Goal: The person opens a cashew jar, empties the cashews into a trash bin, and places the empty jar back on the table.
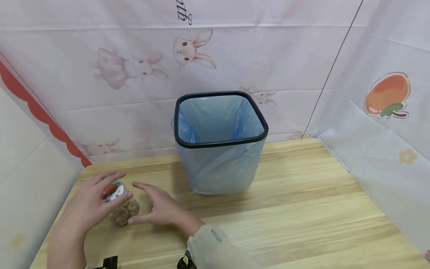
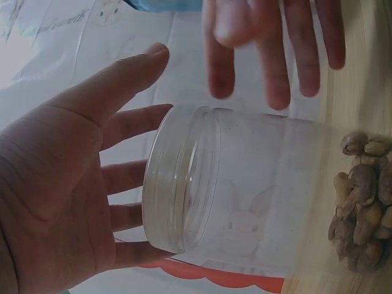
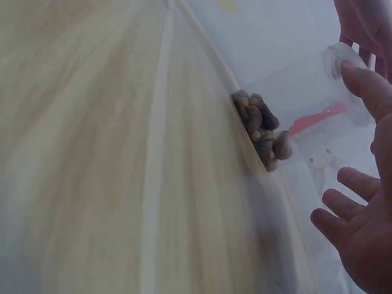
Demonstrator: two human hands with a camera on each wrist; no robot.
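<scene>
A clear plastic jar (image 2: 257, 196) stands upright on the left of the table, a round label (image 1: 116, 192) with a red picture on its lid. Brown nut-like pieces (image 2: 364, 208) lie in its bottom; their exact kind is unclear. My left hand (image 1: 89, 205) is around the lid (image 2: 162, 184), fingers extended behind it and thumb apart; whether the fingers touch it cannot be told. On the jar's right side, my right hand (image 1: 161, 206) has its thumb and fingers spread, without gripping the jar.
A bin (image 1: 221, 168) with a black rim and a bluish plastic liner stands at the back middle of the wooden table (image 1: 302, 209). Printed cloth walls (image 1: 134, 112) with rabbits enclose the back and both sides.
</scene>
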